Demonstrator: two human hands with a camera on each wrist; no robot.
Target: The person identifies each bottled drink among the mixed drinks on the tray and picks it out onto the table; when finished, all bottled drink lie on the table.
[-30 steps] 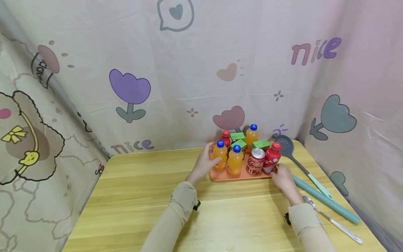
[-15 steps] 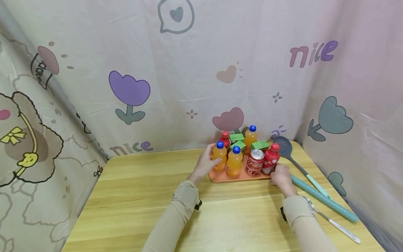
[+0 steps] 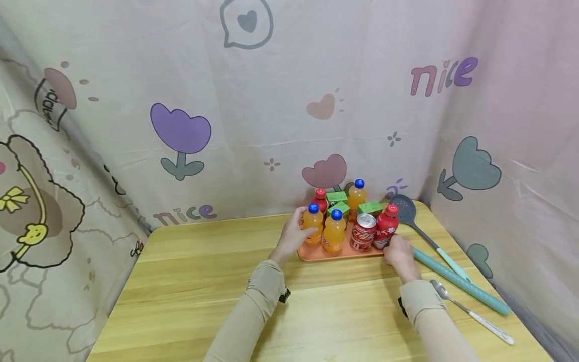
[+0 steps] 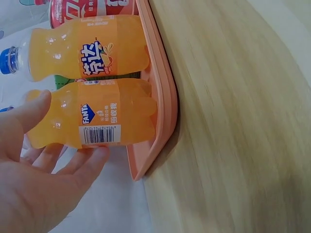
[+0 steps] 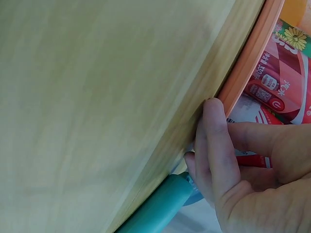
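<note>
An orange-pink tray point(image 3: 312, 255) stands at the back right of the table, loaded with drinks. My left hand point(image 3: 293, 235) holds the leftmost orange soda bottle point(image 4: 92, 119) from its outer side; in the left wrist view the thumb lies on one side, the fingers on the other. Beside it stands a second orange soda bottle point(image 3: 333, 235). At the front right corner, my right hand point(image 3: 400, 256) grips the tray's rim, thumb inside and fingers outside in the right wrist view. A cola can point(image 3: 363, 232) and a red bottle point(image 3: 386, 226) stand upright near that hand.
Several green cartons point(image 3: 371, 208), another red bottle point(image 3: 320, 200) and an orange bottle point(image 3: 356, 198) fill the tray's back. Right of it lie a skimmer point(image 3: 402, 208), a teal rod point(image 3: 461, 281) and a spoon point(image 3: 470, 314). A patterned curtain point(image 3: 253, 166) hangs behind.
My right hand has moved slightly left, closer in against the tray's corner. The left hand stays at the same bottle. The whole head view has shifted a little.
</note>
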